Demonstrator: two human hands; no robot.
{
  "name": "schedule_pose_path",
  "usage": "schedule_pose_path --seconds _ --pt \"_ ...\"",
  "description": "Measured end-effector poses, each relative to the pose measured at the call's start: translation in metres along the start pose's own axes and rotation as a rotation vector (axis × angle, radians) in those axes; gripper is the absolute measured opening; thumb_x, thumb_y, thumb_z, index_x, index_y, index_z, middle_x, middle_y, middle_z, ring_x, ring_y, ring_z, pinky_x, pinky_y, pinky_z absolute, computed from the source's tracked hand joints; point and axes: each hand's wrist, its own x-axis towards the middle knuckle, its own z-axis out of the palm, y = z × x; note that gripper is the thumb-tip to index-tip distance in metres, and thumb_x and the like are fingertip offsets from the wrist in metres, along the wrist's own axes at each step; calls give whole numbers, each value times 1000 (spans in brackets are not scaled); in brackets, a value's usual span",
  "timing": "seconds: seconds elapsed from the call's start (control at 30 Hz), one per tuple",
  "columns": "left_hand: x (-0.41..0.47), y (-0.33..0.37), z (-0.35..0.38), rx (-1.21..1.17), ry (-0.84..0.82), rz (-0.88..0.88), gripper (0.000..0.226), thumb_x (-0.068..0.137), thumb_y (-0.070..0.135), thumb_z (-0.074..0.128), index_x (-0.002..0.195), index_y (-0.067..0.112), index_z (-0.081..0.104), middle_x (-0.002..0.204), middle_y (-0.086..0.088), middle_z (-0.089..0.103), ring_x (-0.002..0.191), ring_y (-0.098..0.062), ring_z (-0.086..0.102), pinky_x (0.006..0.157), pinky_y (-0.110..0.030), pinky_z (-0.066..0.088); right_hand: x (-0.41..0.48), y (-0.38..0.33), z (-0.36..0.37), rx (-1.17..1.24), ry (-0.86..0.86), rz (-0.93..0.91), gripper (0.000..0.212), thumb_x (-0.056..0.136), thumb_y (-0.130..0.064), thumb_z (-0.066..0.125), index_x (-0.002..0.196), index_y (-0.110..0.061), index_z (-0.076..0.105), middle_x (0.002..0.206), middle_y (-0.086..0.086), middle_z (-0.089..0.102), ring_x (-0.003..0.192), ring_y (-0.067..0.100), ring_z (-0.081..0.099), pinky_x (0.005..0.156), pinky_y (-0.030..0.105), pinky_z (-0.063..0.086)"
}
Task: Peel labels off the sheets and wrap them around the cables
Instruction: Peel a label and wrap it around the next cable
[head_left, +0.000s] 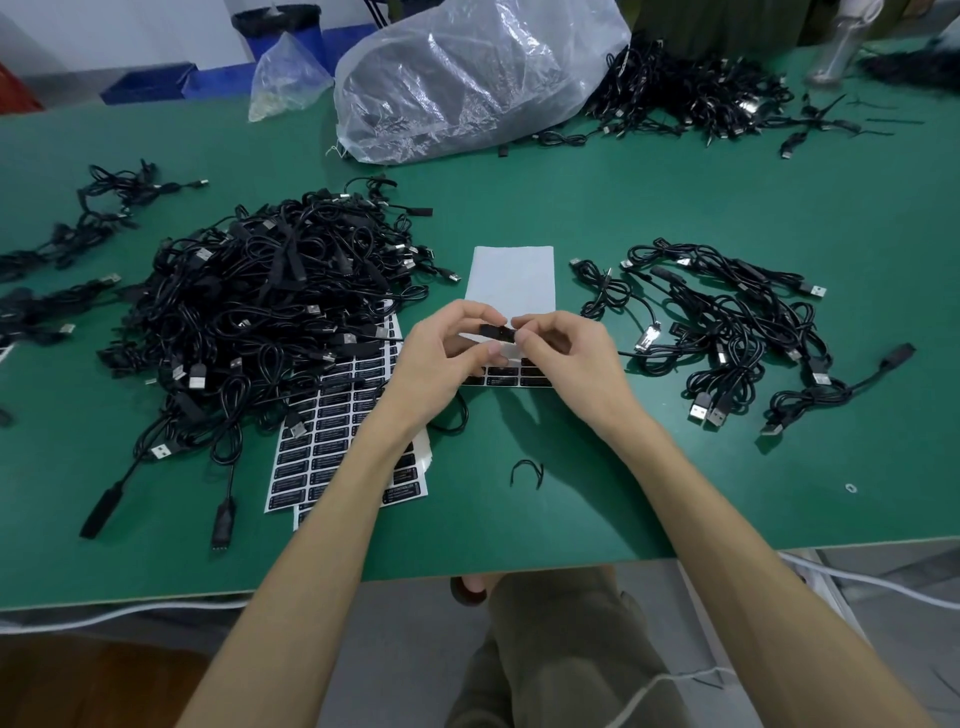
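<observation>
Both hands meet above the green tabletop (597, 208), fingers (475, 312) curled in close. The left hand (441, 353) pinches one end of a short black cable piece (497, 332) between thumb and forefinger; the right hand (566, 353) pinches the other end the same way. Whether a label is already on it cannot be told. Just beneath lies a mostly stripped label sheet (511, 275) with black labels left only along its near edge. Fuller label sheets (337, 447) lie to the left, partly under the big cable heap (270, 306). A smaller cable cluster (727, 332) sits to the right, apart from the hands.
</observation>
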Motion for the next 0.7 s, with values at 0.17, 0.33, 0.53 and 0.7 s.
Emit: schedule_pose_path --seconds 0.17,0.33,0.53,0.7 --pt "1 -4 -1 5 77 26 21 94 4 72 111 14 72 94 -6 79 80 -26 77 70 -31 57 -1 -2 -1 64 34 34 13 98 -20 66 88 -19 74 115 -10 74 94 3 72 76 17 49" --pt "-1 -1 0 -3 100 66 23 91 5 75 111 17 74 93 -1 77 77 -25 76 68 -30 59 -1 -4 -1 83 36 53 15 99 -19 65 88 -16 76 115 -11 74 95 4 72 82 15 51" --pt "-3 1 3 -2 113 73 19 91 3 75 106 14 75 90 -2 76 73 -27 75 67 -31 60 -1 -5 -2 87 26 55 16 99 -19 65 90 -13 77 116 -10 75 99 5 72 92 22 53" --pt "-2 0 2 31 145 60 17 89 1 76 99 15 76 82 -1 77 69 -25 74 68 -33 62 -3 -7 -2 170 5 70 18 100 -17 65 94 -5 77 119 -5 75 103 12 73 102 37 55"
